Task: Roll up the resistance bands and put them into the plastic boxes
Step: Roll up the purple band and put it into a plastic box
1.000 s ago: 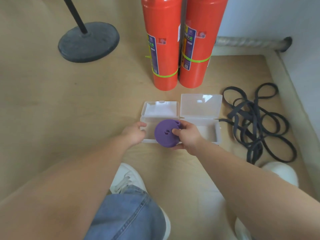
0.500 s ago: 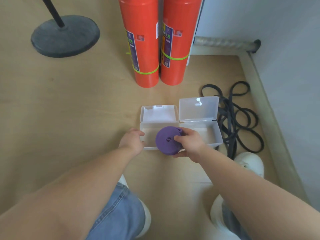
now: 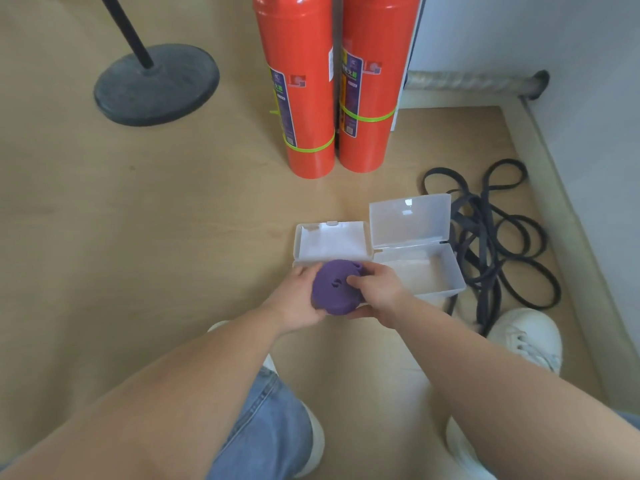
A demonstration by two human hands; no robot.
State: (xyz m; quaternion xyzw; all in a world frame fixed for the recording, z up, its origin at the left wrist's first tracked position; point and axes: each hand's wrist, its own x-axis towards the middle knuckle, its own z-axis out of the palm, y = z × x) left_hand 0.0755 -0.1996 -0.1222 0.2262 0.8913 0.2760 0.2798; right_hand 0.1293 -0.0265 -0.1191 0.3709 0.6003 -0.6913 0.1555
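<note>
Both hands are on the purple band roll (image 3: pixel 334 289), a tightly wound resistance band with its flat face turned up toward the camera. The left hand (image 3: pixel 298 299) cups the roll's left edge, fingers curled around it. The right hand (image 3: pixel 379 289) grips the right side with the thumb on the top face and fingers wrapped round the rim.

The roll sits right at the near side of the left plastic box (image 3: pixel 332 242) and hides that box's tray. Can't tell if it touches the box or is held just above it. The box lid is open and lying back.

The right plastic box (image 3: pixel 433 271) touches the left one, lid up, tray showing nothing inside.

Loose black resistance bands (image 3: pixel 491 237) lie in a tangle on the wooden floor (image 3: pixel 138 237), just right of the right box and running behind it.

Two red fire extinguishers (image 3: pixel 298 98) stand upright side by side beyond the boxes. A black round stand base (image 3: pixel 156 84) is far left. White shoe (image 3: pixel 526 334) near the bands, jeans knee (image 3: pixel 273 427) at bottom.
</note>
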